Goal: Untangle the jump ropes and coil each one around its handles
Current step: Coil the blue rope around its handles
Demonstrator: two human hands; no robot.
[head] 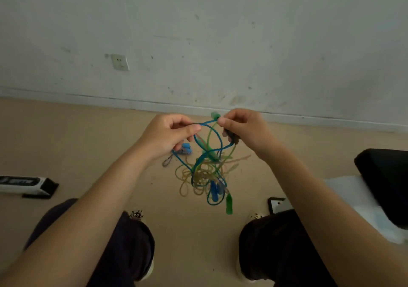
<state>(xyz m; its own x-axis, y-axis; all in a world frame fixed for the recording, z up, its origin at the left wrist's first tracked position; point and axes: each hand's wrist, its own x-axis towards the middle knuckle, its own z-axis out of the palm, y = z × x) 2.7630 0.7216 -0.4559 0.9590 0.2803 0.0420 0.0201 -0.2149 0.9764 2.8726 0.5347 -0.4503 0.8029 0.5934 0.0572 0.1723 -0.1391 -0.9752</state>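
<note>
Both hands' fingers [194,129] pinching tangled blue and green jump ropes [205,167], handles dangling.

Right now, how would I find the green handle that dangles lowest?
Start at the tangle of jump ropes hanging between the person's left hand and right hand, above the tan floor. Follow it down to its lowest tip: the green handle hangs there, just right of a blue handle. It is the lowest handle, and green where its neighbour is blue.
</note>
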